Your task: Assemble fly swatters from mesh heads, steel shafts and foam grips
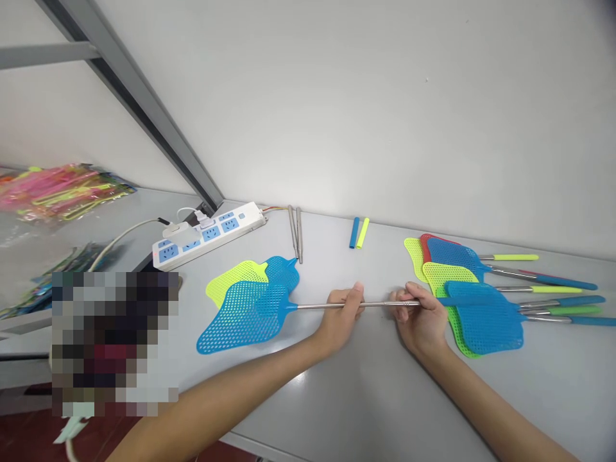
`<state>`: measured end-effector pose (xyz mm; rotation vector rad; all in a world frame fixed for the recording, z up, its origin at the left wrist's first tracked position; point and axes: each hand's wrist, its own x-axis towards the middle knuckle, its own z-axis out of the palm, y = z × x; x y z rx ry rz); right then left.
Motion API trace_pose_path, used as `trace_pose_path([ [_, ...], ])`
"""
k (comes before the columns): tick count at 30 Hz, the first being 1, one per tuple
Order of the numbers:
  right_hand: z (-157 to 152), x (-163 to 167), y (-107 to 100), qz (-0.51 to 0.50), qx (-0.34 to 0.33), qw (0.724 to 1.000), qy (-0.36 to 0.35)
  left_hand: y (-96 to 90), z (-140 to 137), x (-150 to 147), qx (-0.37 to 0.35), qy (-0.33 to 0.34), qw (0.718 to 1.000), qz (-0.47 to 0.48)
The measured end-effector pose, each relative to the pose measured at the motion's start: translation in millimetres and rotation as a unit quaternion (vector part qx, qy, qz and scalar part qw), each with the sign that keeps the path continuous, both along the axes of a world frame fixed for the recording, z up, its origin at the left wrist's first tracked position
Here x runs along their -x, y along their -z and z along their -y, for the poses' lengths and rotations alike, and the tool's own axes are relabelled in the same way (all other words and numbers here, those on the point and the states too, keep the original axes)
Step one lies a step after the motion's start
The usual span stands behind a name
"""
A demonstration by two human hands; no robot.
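A blue fly swatter (250,317) lies across the middle, its thin metal rod running level to the right. My left hand (339,316) is closed round that rod, thumb on top. My right hand (423,319) grips the thicker part of the rod near the blue grip, which sticks out past the hand over other swatters. Under the held swatter's head are another blue head (286,273) and a yellow head (235,279). Two bare metal rods (299,234) lie by the wall, with a blue sleeve (355,232) and a yellow sleeve (362,233) further right.
Several assembled swatters (495,321) in blue, green, yellow and red are piled at the right. A white power strip (212,234) with plugs and cables sits at the left by a grey metal post (144,102). Bagged pink and yellow items (62,192) lie beyond it. A blurred patch hides the lower left.
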<state>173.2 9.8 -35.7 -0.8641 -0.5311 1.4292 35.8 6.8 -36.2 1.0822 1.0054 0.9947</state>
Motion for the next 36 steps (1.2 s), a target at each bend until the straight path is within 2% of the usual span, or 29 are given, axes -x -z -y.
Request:
trace_pose_path([
  [4,3,4,-3,-0.025,-0.003,0.999,-0.029,-2.8,-1,1,-0.014,0.027,0.999,-0.012],
  [10,17,20,-2,-0.037,0.061,0.988,-0.138,-8.2,5,0,-0.03,0.143,0.989,-0.02],
  [17,18,22,-1,-0.016,0.049,0.985,-0.164,-9.2,1,-1,0.007,0.152,0.988,0.02],
  [25,15,20,1,-0.036,0.086,0.991,-0.101,-8.5,3,1,-0.018,0.168,0.986,0.002],
  [31,5,9,-2,-0.025,0.071,0.996,-0.057,-0.3,1,4,-0.005,0.101,0.993,-0.054],
  [36,0,3,-2,-0.035,0.059,0.997,-0.047,-1.7,0,4,-0.011,0.062,0.998,-0.011],
])
